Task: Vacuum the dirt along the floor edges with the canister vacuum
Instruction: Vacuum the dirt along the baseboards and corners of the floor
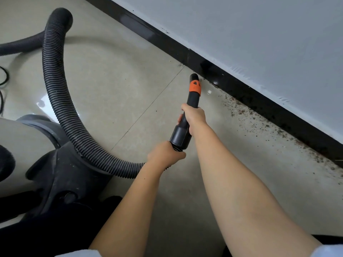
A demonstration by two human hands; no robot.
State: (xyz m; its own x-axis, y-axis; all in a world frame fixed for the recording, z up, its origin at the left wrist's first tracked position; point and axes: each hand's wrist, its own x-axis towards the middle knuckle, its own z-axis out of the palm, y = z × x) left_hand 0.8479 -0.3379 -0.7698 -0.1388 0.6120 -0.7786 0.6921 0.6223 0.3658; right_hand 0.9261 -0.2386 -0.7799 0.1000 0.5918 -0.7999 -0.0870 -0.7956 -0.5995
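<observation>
- Mostly, a wide floor of pale tiles is seen, with lots of open room left of the grip for swinging the hose.
- A pale wall with a black baseboard is seen right of the grip, running on a slant from far away to close by.
- The canister vacuum is parked low and left of the grip, near the person's legs.
- The black ribbed hose is looped up from the canister and back down to the hands.
- The nozzle, black with an orange ring, is pointed away from the grip, and its long line is aimed at the baseboard. Its tip is held just beside the wall edge.
- The dirt is spread along the baseboard, right of the grip and trailing back toward the person.
- The right hand is wrapped tight round the nozzle tube and is nearer the dirt.
- The left hand is wrapped round the hose end, just behind it.
- Next, the tip will probably need to be pulled back and right along the edge.
</observation>
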